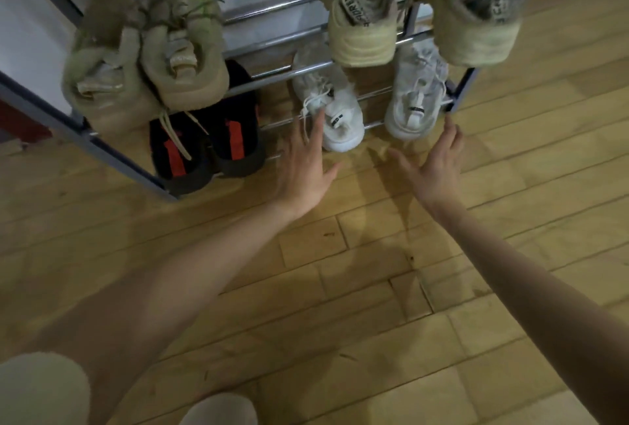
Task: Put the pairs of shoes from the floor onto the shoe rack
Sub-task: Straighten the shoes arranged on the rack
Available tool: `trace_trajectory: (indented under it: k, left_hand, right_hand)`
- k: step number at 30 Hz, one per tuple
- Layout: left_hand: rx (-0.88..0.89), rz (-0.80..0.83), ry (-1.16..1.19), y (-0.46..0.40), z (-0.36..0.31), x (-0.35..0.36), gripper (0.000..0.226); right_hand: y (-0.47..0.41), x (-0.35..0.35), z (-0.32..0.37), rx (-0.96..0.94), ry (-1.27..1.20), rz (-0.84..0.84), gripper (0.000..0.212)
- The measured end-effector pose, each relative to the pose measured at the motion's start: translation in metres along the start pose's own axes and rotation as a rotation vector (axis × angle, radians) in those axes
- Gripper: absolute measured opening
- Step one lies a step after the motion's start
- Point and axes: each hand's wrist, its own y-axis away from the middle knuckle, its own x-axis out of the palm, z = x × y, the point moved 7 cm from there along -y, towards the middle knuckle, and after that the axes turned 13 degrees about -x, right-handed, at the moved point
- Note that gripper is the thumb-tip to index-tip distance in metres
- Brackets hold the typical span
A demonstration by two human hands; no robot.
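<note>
A metal shoe rack (272,9) stands against the wall. On its bottom bars rest a pair of white sneakers, one (332,101) on the left and one (417,91) on the right, heels toward me. My left hand (304,166) is open, fingertips at the left white sneaker's heel. Just below the right white sneaker, my right hand (434,162) is open and holds nothing. A black pair with red tabs (204,142) sits at the bottom left. Two beige pairs sit on the upper bars, one (146,60) at left and one (418,6) at right.
The wooden plank floor (357,288) spreads in front of the rack. The rack's dark side frames (112,159) reach the floor at left and right (463,91). My light-clad knees (44,387) show at the bottom left.
</note>
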Motion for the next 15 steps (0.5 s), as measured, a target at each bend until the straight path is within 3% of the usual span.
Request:
trace_trajectory:
  k: [6, 11, 15]
  left_hand:
    - [-0.097, -0.019, 0.225, -0.014, -0.020, 0.014, 0.087]
    - [-0.057, -0.020, 0.241, -0.021, -0.015, 0.012, 0.084]
    - [-0.092, 0.005, 0.258, -0.026, -0.006, 0.015, 0.077]
  right_hand:
    - [-0.039, 0.015, -0.001, -0.009, 0.019, -0.033, 0.111]
    - [-0.052, 0.011, -0.004, -0.087, 0.009, -0.080, 0.062]
    - [-0.049, -0.003, -0.016, -0.229, 0.012, -0.054, 0.050]
